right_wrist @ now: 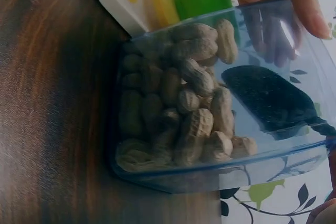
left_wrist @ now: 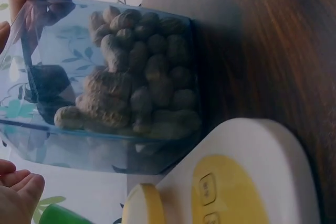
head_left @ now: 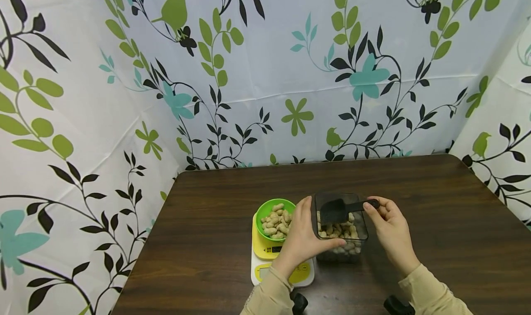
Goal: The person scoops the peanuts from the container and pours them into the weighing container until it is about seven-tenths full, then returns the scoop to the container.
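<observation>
My right hand point(head_left: 391, 229) pinches the handle end of a black scoop point(head_left: 334, 210). The scoop's blade is inside the upper part of a clear plastic container point(head_left: 338, 255), above unshelled peanuts point(right_wrist: 197, 124). Seen through the wall in the right wrist view, the blade looks bare. My left hand point(head_left: 302, 236) holds the container at its near left corner, thumb across the near side and fingers along the left side. Left of it, a green bowl point(head_left: 259, 212) of peanuts sits on a yellow and white kitchen scale point(head_left: 258, 259), partly hidden by my left hand.
The brown wooden table point(head_left: 199, 241) extends to both sides of the scale and container. A patterned cloth point(head_left: 265, 75) with leaves and birds hangs behind the table's far edge. The scale stands close beside the container's left side.
</observation>
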### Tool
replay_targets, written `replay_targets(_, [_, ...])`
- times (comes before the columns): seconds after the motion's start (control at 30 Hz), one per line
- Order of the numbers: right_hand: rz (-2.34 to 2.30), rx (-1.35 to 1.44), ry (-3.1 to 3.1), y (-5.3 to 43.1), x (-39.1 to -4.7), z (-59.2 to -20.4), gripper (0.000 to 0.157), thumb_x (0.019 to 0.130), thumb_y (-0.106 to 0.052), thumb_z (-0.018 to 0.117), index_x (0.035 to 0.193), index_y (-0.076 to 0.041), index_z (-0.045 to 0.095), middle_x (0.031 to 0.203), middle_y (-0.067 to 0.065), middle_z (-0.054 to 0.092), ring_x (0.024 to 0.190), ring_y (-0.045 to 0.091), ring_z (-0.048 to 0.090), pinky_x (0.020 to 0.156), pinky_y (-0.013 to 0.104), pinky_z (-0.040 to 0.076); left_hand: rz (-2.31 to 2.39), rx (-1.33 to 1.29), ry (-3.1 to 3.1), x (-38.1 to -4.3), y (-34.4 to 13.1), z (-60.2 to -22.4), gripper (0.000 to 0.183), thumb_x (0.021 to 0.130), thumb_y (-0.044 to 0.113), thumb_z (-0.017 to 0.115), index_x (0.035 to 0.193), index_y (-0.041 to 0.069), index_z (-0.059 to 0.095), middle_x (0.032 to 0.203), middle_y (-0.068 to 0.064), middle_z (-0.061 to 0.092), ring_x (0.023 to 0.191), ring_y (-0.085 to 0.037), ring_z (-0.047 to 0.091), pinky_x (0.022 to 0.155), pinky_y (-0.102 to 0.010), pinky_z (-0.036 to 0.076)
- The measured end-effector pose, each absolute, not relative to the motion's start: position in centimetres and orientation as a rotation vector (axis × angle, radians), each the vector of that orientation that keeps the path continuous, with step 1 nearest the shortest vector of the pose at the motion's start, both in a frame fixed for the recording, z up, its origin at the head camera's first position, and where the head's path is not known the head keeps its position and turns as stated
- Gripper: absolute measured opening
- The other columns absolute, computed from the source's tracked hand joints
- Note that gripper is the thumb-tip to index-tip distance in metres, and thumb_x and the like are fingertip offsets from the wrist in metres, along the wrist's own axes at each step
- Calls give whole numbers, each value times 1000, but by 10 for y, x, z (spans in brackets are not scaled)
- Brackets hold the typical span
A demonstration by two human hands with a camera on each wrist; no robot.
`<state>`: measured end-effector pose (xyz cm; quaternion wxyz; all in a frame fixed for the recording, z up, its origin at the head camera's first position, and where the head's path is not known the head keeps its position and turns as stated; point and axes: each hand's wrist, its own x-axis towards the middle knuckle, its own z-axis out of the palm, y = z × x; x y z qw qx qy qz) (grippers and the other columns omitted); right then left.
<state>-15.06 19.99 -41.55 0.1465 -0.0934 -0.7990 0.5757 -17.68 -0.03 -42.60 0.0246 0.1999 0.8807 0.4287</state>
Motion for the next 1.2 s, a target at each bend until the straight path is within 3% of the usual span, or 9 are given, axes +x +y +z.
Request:
replay_targets(0.13, [1647,-271,-2301,198,-151,-418,33,94,-34,54,117,-10,53,61,-6,30,45,9,26,43,29,29,1343,625,2734,-176,3,-429,109,68,57,75,150,15,16,153,-8,22,139,-26,28,106,-50,36])
replay_targets(0.37, [1638,-304,-2327,195,-152,-419,37,93,-33,56,120,-8,56,76,-5,40,63,8,38,52,23,34,1378,628,2775,-173,9,-433,107,70,55,75,149,13,18,150,-10,26,136,-28,33,103,-51,39])
replay_targets(0.87, [1711,-336,-2346,198,-153,-424,44,95,-36,51,129,-7,47,86,-2,36,69,8,37,55,23,34,1388,619,2789,-166,11,-434,108,71,54,75,150,10,16,151,-10,24,136,-27,32,102,-50,40])
replay_targets(1.2, [1652,-361,-2357,202,-152,-418,48,95,-38,51,132,-8,45,100,-9,41,80,4,39,64,18,36,1410,573,2706,-166,3,-427,112,68,58,75,151,24,9,154,-4,17,140,-25,25,105,-50,37])
